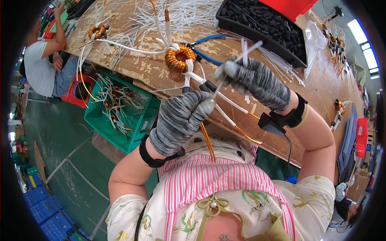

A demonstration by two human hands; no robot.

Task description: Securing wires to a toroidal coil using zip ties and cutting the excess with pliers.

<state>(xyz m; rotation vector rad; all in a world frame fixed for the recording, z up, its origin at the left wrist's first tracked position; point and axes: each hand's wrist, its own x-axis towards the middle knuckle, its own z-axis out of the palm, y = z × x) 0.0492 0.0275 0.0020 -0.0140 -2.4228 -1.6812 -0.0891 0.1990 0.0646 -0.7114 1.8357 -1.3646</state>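
Note:
A copper-wound toroid coil (179,59) with white-sleeved leads lies on the table in front of me. Beside it, my left hand (181,118), in a grey knit glove, is closed with thumb and fingertips on the end of a thin white cable tie (219,88). The coil's leads pass by this hand, and bare copper ends (207,140) stick out below it. My right hand (257,82), gloved alike, pinches the other part of the tie. White strips (245,52) poke up from its fingers. Blue-handled pliers (209,57) lie just behind, partly hidden by the right hand.
A black tray (263,32) of small black pieces stands at the back, near scattered white cable ties (185,18). Another coil (97,31) sits far left. A green bin (116,108) with coils is left of the table (136,72). A person (44,60) sits far left.

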